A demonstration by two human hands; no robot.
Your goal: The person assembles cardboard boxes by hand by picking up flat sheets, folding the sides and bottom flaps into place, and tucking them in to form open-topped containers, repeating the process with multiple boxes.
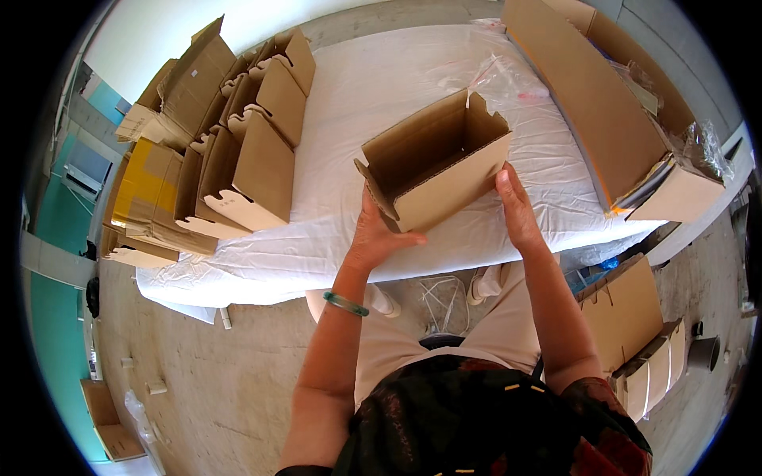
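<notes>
Both my hands hold a small open-topped cardboard box (454, 189) over the near part of the white-covered table. Its top faces up, its inside looks bare, and notched flaps show at its two ends. My left hand (376, 238), below a green bangle, grips the left end with the thumb along the front lower edge. My right hand (517, 208) presses against the right end, its thumb on the front corner. The fingers of both hands are partly hidden behind the box.
Similar cardboard boxes (266, 166) stand in rows at the left, beside a yellow-taped carton (147, 184). A long cardboard carton (591, 103) with plastic wrap lies along the right. Clear plastic bags (508, 78) rest on the white cloth (365, 71). Flattened cardboard (623, 309) leans below, right.
</notes>
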